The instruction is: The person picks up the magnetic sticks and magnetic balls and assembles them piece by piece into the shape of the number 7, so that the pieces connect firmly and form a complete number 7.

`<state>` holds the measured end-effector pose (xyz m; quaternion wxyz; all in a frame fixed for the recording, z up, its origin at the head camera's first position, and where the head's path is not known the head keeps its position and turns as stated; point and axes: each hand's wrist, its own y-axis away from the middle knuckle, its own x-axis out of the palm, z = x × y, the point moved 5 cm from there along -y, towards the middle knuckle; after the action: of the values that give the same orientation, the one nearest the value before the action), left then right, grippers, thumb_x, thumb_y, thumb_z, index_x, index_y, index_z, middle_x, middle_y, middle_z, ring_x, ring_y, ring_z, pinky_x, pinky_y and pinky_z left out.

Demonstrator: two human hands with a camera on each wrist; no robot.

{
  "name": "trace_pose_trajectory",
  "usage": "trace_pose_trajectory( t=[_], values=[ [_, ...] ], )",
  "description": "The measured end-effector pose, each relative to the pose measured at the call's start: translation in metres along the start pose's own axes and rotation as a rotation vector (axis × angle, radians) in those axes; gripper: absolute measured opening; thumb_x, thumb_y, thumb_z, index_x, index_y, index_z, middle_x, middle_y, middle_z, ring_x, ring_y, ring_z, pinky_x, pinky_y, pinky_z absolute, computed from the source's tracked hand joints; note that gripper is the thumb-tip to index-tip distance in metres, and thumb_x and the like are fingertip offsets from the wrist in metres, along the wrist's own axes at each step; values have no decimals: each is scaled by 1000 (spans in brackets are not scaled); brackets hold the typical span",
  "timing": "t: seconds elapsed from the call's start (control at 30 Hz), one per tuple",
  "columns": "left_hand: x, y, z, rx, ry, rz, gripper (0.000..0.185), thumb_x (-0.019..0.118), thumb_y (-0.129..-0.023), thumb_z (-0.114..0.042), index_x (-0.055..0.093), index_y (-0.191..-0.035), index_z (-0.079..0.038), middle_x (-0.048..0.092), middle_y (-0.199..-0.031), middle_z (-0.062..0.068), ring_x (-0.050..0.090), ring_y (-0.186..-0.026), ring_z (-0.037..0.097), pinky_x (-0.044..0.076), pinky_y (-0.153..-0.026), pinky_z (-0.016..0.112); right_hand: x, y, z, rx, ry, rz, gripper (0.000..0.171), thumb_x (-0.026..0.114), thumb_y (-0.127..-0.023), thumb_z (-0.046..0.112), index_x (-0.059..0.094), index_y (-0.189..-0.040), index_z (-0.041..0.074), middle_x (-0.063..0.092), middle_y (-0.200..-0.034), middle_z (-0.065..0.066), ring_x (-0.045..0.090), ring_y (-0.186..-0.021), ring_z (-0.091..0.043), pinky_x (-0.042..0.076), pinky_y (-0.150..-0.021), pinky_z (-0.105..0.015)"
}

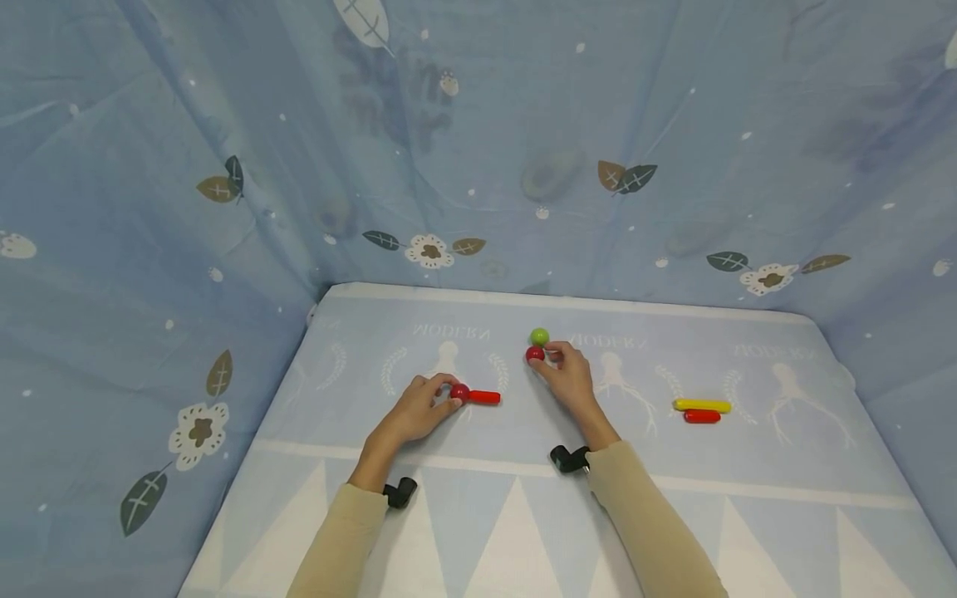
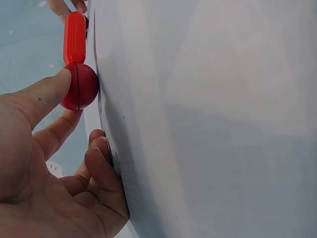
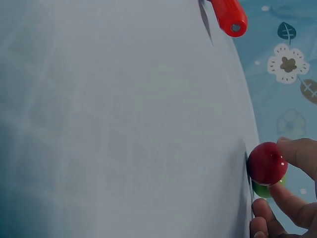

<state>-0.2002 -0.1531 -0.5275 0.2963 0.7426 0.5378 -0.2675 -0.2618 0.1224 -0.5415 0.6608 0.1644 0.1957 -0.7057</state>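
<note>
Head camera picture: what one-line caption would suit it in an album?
Left hand pinches a red ball joined to a red stick; right hand pinches another red ball beside a green ball.

My head camera looks forward and down from above, far enough back to take in the whole table [image 1: 748, 515] and the draped cloth walls behind it. My left wrist camera sits very close, turned sideways so the table fills the right of the frame; the red ball [image 2: 79, 87] and red rod [image 2: 75, 37] at upper left also lie at centre in the head view. My right wrist camera is equally close and turned, sharing that rod at its top edge.
</note>
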Motion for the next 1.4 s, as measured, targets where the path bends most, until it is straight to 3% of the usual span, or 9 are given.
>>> trace_pose_trajectory(
  t=[0.3,0.87,1.17,1.4],
  values=[
    [-2,-1,-2,11,3,-4,30,67,-98,-29,61,-125,-20,54,-106,10,47,-90,22,43,-72,39,2,-4,1,-7,61,-20,38,79,-87,24,67,-115,1,66,-104,-19,59,-98,-33,45,-85,-46],
    [0,1,-2,-22,2,-3,31,68,-97,-31,61,-126,-21,52,-106,10,48,-91,22,43,-73,39,0,0,4,-3,72,-9,38,79,-87,23,68,-114,0,65,-103,-19,56,-98,-34,41,-83,-46],
    [0,-1,-1,-20,0,-7,32,68,-97,-30,61,-126,-21,52,-104,9,48,-92,21,43,-73,38,-1,1,2,4,27,-1,36,78,-88,23,68,-115,2,65,-105,-18,58,-99,-32,44,-85,-45],
    [0,-1,-2,-25,-3,-5,31,68,-97,-31,61,-126,-21,53,-105,9,49,-94,23,44,-74,40,-5,7,4,63,-25,41,38,77,-90,26,67,-121,7,61,-109,-14,59,-97,-29,49,-76,-40]
  ],
)
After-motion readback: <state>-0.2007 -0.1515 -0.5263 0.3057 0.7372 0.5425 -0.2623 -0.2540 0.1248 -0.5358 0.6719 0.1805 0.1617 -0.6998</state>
